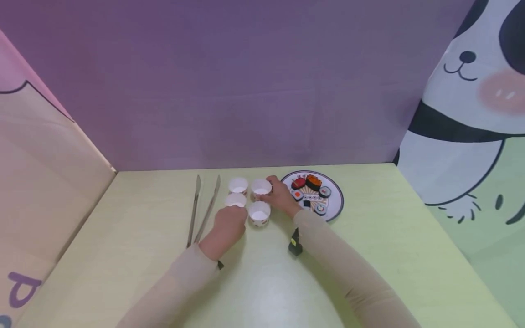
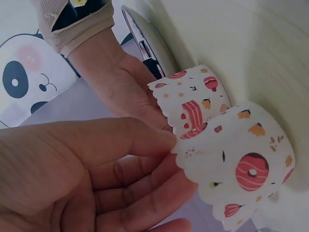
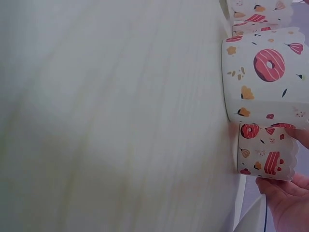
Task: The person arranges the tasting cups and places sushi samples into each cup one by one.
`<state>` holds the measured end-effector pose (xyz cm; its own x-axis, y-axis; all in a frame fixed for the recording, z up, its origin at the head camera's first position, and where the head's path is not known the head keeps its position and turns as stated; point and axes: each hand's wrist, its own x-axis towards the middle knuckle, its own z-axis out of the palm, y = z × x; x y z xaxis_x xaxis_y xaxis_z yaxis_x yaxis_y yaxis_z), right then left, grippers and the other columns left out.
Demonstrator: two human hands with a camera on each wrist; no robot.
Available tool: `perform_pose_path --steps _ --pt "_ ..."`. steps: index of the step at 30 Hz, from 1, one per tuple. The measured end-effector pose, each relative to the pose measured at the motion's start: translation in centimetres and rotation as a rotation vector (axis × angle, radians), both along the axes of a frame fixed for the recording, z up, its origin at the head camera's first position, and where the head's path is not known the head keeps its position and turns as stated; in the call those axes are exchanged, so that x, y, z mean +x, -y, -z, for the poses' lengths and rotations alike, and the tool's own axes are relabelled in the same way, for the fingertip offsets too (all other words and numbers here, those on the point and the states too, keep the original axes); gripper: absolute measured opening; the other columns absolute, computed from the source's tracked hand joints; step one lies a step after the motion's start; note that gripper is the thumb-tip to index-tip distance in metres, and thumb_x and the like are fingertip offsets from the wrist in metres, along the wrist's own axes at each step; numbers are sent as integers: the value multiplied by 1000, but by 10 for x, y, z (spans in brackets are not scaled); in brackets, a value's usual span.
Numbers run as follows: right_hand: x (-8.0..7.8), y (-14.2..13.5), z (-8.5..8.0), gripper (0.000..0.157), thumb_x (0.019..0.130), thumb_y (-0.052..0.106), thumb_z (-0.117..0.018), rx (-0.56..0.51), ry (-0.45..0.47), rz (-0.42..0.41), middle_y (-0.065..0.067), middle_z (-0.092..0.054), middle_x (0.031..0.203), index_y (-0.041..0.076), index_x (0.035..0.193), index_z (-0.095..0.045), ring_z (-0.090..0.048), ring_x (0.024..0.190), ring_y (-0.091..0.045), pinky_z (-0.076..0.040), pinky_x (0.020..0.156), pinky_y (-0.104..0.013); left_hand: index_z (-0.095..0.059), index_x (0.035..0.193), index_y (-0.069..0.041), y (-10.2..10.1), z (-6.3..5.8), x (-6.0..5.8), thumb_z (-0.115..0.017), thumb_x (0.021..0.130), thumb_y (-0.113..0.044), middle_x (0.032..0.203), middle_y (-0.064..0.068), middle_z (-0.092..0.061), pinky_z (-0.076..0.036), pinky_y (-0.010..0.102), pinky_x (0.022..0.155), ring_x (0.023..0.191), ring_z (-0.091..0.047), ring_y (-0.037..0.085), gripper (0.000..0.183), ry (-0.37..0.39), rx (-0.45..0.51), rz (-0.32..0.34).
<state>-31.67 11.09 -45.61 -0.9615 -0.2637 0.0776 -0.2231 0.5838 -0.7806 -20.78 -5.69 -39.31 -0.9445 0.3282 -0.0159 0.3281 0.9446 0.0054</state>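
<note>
Several white paper baking cups with scalloped rims and pink doughnut and cake prints stand grouped on the table. My left hand [image 1: 230, 222] pinches the rim of the near-left cup [image 1: 235, 199], thumb outside the wall. My right hand [image 1: 283, 196] holds the far-right cup [image 1: 261, 187] from its right side, its fingers curled at the wall; that cup [image 3: 265, 151] shows past a nearer one in the right wrist view. The near-right cup [image 1: 259, 213] stands between the hands, untouched. Behind the left one is the far-left cup [image 1: 238, 185].
Right of the cups lies a round plate [image 1: 337, 200] bearing several sushi pieces, partly behind my right wrist. Two slim metal arms, like tongs [image 1: 193, 214], lie on the left, their near end by my left sleeve. A purple backdrop [image 1: 254, 114] rises behind the table [image 1: 369, 237].
</note>
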Motion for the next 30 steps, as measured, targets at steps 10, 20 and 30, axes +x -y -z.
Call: perform_pose_path --steps 10,20,30 --pt "6 2 -7 53 83 16 -72 2 3 1 -19 -58 118 -2 125 -45 -55 108 -30 -43 95 -43 -60 78 -3 1 5 -2 -68 80 -7 68 9 -56 -46 34 49 60 -55 23 9 -32 4 -2" --pt "6 2 -8 54 82 16 -73 26 13 15 -18 -58 118 -1 125 -45 -55 107 -29 -44 94 -41 -60 72 -2 4 3 -10 -75 74 -13 66 10 -56 -45 34 48 58 -55 25 19 -138 101 50" --pt "5 3 -8 56 82 15 -73 35 5 20 -20 -58 120 -3 126 -44 -55 107 -30 -44 94 -41 -65 74 -6 -1 -6 -30 -74 80 -21 67 5 -63 -48 33 50 60 -59 22 19 -149 121 80"
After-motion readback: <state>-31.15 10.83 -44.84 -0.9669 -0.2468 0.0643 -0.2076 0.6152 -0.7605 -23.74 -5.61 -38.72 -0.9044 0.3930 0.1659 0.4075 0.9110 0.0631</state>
